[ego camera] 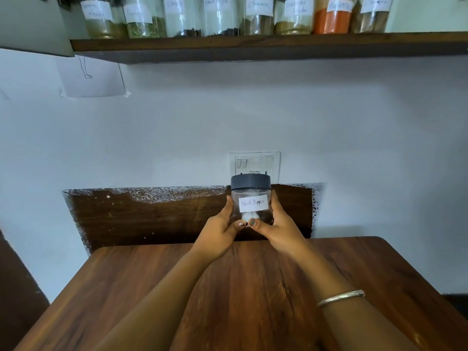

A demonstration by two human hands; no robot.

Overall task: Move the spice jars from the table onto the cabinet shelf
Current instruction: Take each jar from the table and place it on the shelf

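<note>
Black Pepper jar (252,198) is upright with its dark lid (250,182) on, left hand (220,231) and right hand (278,229) clamped on either side, just past the desk's (253,287) far edge. Can't tell what's inside. Way above the hands, the shelf (253,45) carries a row of labelled jars (293,17), one with orange powder. Open wall (177,127) in between.

place: I'm in a home kitchen | cue: wall shelf (253,45) above me lined with hand-labelled spice jars (257,17) | cue: wooden tabletop (114,287) | cue: wall switch plate (254,163)
</note>
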